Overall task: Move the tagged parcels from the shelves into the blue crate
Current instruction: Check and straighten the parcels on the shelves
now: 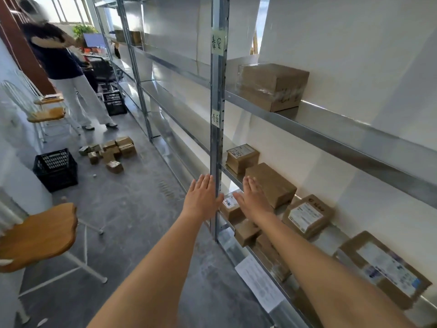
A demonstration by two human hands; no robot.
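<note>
My left hand is flat and open beside the metal shelf upright, holding nothing. My right hand is open over a small brown parcel with a white handwritten tag on the low shelf, fingers spread, not gripping it. Another tagged parcel sits further back on the same shelf, and a plain brown box lies just past my right hand. Labelled parcels lie nearer me on that shelf. A dark blue crate stands on the floor at left.
A large taped box rests on the upper shelf. Several small boxes lie scattered on the floor. A person stands down the aisle next to a second dark crate. Wooden stools line the left side.
</note>
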